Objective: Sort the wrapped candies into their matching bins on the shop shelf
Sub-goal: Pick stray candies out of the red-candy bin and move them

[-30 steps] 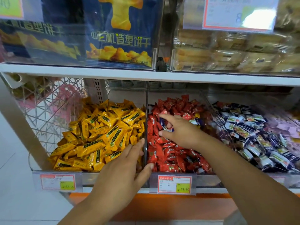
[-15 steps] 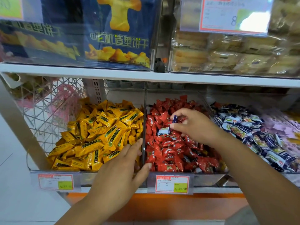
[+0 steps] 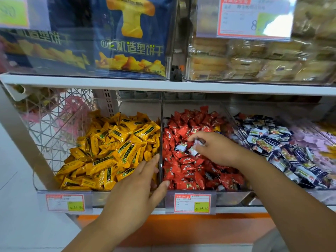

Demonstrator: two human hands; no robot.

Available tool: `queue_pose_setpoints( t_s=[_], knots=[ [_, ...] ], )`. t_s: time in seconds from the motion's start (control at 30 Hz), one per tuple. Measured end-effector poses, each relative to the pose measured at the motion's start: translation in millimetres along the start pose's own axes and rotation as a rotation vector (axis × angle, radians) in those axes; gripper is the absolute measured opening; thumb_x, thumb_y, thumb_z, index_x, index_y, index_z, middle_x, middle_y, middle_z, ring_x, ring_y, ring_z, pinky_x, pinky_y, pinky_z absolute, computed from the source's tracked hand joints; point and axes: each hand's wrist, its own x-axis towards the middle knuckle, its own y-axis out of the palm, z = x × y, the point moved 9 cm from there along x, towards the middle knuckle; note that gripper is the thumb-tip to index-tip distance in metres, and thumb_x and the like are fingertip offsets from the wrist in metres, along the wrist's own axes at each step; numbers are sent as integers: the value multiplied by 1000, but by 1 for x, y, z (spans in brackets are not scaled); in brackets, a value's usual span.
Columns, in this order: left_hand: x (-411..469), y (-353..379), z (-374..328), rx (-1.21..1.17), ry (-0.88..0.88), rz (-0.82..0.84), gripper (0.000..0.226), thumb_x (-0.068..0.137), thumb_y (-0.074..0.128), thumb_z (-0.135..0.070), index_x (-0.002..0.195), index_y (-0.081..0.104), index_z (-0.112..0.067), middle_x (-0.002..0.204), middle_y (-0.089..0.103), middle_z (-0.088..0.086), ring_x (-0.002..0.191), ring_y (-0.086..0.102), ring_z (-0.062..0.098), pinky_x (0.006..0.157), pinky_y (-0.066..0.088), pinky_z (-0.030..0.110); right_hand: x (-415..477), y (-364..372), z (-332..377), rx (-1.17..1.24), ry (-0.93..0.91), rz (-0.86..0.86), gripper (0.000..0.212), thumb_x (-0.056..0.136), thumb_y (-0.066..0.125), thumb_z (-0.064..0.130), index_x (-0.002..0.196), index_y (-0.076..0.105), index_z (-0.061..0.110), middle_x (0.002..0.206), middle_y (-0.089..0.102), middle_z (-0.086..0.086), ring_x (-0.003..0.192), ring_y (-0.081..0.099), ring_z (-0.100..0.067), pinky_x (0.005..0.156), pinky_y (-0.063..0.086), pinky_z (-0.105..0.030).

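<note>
The white shelf runs above both hands. In front of the left hand is the bin of yellow candies. Under the right hand is the bin of red candies, with the dark blue candies to its right. The left hand is spread open across the clear divider. The right hand pinches a blue and white candy. A second stray candy lies just left of its fingertips.
</note>
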Motion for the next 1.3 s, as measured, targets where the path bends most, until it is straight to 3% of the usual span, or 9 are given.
queue_pose_setpoints(
  t_s=[0.13, 0.23, 0.4, 0.53, 0.77, 0.93, 1.07, 1.17, 1.3],
  knots=[
    [1, 1, -1, 17, 0, 4, 68, 90, 30, -63, 150, 4, -44, 117, 34, -29, 83, 48, -2, 58, 34, 14, -4, -28, 2, 62, -5, -127, 30, 103, 36, 20, 116, 61, 30, 112, 53, 4, 52, 50, 0, 47, 42, -18],
    [2, 3, -1, 28, -2, 10, 66, 90, 31, -62, 149, 7, -45, 125, 38, -28, 83, 44, -1, 55, 33, 13, -2, -23, 15, 118, -16, -135, 28, 104, 33, 21, 106, 60, 27, 104, 47, 5, 69, 54, -8, 54, 43, -16],
    [1, 4, 0, 20, -6, 26, 67, 88, 29, -64, 149, 7, -45, 125, 38, -27, 80, 45, 0, 55, 34, 15, 13, 15, 19, -23, -12, -107, 22, 96, 53, 43, 102, 57, 22, 116, 47, 2, 114, 48, -13, 86, 35, -25],
    [1, 4, 0, 18, -2, 35, 70, 85, 24, -67, 149, 5, -45, 117, 36, -30, 74, 50, -2, 53, 34, 15, 18, 23, 20, -85, -30, -100, 30, 91, 61, 43, 110, 63, 20, 111, 50, 7, 106, 48, -9, 85, 37, -24],
    [1, 3, 2, 21, -24, 26, 68, 90, 31, -63, 149, 5, -44, 115, 37, -29, 76, 51, -3, 53, 34, 15, 11, 20, 15, -41, -62, -84, 14, 95, 59, 30, 105, 64, 23, 121, 45, 2, 110, 51, -13, 90, 36, -21],
    [1, 3, 0, -2, -22, 24, 67, 89, 31, -63, 149, 6, -45, 117, 35, -31, 77, 53, -6, 54, 35, 16, -20, -36, 18, -23, -94, -279, 15, 97, 54, 28, 109, 64, 27, 114, 52, 8, 99, 50, -7, 80, 33, -21],
    [2, 4, 2, -15, -31, 18, 67, 91, 34, -61, 149, 6, -44, 115, 36, -29, 76, 53, -2, 54, 36, 17, -49, -96, -14, -101, 40, -507, 26, 98, 53, 28, 121, 62, 19, 106, 49, -3, 87, 48, -13, 68, 33, -19],
    [3, 4, 3, -29, -26, 4, 66, 90, 36, -59, 148, 8, -45, 120, 38, -28, 84, 56, -1, 56, 40, 17, -63, -120, -61, -139, 243, -592, 35, 97, 55, 25, 124, 58, 2, 113, 52, -22, 105, 52, -36, 77, 33, -32],
    [3, 2, 1, -55, -17, -19, 65, 88, 41, -57, 147, 15, -46, 126, 42, -25, 87, 57, 1, 61, 44, 22, -70, -114, -85, -179, 340, -576, 47, 94, 60, 33, 134, 54, 11, 128, 50, -24, 126, 36, -36, 101, 33, -37]
  ],
)
